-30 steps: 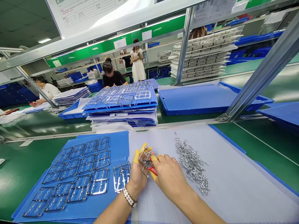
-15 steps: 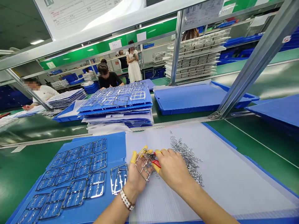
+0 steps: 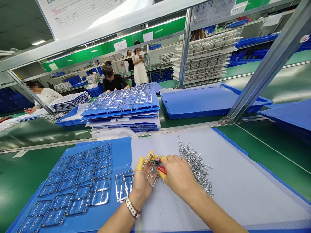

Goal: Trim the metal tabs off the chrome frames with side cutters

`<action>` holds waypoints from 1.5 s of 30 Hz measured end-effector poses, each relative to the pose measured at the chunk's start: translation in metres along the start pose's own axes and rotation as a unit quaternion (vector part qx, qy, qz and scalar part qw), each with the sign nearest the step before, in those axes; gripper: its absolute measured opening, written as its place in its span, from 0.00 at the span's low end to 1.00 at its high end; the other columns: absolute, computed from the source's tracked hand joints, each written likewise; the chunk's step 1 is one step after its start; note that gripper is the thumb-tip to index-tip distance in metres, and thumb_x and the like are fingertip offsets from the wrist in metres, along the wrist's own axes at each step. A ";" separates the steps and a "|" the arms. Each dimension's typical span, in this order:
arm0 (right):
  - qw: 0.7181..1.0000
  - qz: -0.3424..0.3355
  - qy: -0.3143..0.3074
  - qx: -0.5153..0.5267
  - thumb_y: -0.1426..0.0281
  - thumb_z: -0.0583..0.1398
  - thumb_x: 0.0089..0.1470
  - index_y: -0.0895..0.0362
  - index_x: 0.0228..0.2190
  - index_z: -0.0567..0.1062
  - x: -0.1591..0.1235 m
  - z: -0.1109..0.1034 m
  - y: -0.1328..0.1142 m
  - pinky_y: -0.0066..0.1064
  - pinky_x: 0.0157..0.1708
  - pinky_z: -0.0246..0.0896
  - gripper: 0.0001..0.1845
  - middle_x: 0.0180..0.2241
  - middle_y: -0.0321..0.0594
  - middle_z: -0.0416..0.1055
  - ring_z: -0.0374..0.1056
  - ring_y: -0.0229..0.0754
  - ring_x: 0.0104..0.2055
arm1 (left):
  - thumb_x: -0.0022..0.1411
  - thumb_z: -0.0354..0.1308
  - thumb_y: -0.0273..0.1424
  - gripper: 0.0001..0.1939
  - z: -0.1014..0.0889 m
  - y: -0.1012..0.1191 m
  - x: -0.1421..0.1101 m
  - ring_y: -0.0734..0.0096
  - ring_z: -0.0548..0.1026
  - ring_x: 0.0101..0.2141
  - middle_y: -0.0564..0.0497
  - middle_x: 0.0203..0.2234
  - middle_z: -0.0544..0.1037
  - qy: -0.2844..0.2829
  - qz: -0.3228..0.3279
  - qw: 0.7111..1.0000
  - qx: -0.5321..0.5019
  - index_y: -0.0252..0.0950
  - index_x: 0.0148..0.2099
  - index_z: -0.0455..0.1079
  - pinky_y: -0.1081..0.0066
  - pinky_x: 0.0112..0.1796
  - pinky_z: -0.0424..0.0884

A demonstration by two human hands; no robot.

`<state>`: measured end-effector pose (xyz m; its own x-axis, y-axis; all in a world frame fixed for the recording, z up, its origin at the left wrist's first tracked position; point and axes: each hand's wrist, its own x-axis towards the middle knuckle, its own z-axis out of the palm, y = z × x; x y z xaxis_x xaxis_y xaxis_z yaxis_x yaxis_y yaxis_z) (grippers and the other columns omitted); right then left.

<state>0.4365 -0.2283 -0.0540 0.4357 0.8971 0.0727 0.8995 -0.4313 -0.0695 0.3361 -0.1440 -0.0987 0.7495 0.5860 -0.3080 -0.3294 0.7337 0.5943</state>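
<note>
My left hand (image 3: 142, 178), with yellow finger cots on its fingertips, holds a shiny chrome-coloured sprue frame (image 3: 153, 186) tilted above the white sheet. My right hand (image 3: 178, 171) is closed around red-handled nippers (image 3: 161, 169); their jaws reach toward the frame and are hard to make out. Right of the hands lies a pile of small twisted silvery pieces (image 3: 194, 165). Several more sprue frames (image 3: 79, 197) rest in rows on the blue sheet to the left. One separate pair of overlapping frames (image 3: 123, 186) lies close to my left wrist.
A white plastic sheet (image 3: 233, 187) covers the bench before me. Behind it stand a stack of blue sheets topped with frames (image 3: 121, 113) and a blue tray (image 3: 194, 111). A slanted metal post (image 3: 264, 64) rises at right. Other people (image 3: 114, 81) are across the benches.
Both hands stay almost in place, the frame and nippers close together. The whole view shifts very slightly.
</note>
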 end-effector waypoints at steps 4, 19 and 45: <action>1.000 -0.006 0.000 -0.003 0.67 0.56 0.55 0.55 0.37 0.73 0.001 0.001 0.001 0.36 0.35 0.54 0.10 0.34 0.44 0.73 0.68 0.48 0.39 | 0.60 0.51 0.47 0.23 -0.002 -0.001 0.000 0.62 0.70 0.47 0.45 0.46 0.74 0.037 0.011 0.999 0.030 0.38 0.51 0.71 0.69 0.41 0.66; 1.000 -0.010 0.006 0.002 0.67 0.57 0.53 0.56 0.36 0.74 0.001 0.005 0.005 0.35 0.33 0.54 0.09 0.33 0.44 0.73 0.68 0.46 0.36 | 0.61 0.50 0.46 0.24 0.000 0.001 -0.002 0.60 0.69 0.49 0.43 0.49 0.73 0.024 0.022 0.999 0.040 0.36 0.51 0.71 0.67 0.44 0.67; 1.000 0.000 -0.009 -0.003 0.66 0.56 0.54 0.57 0.37 0.72 -0.013 0.007 0.008 0.37 0.36 0.51 0.10 0.36 0.45 0.72 0.66 0.49 0.40 | 0.60 0.49 0.47 0.24 -0.001 0.003 -0.001 0.54 0.70 0.50 0.41 0.52 0.70 0.022 0.008 0.999 -0.027 0.34 0.48 0.71 0.64 0.38 0.71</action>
<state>0.4377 -0.2430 -0.0627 0.4360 0.8982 0.0554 0.8993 -0.4327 -0.0635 0.3336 -0.1418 -0.0974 0.7179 0.6113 -0.3330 -0.3718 0.7412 0.5589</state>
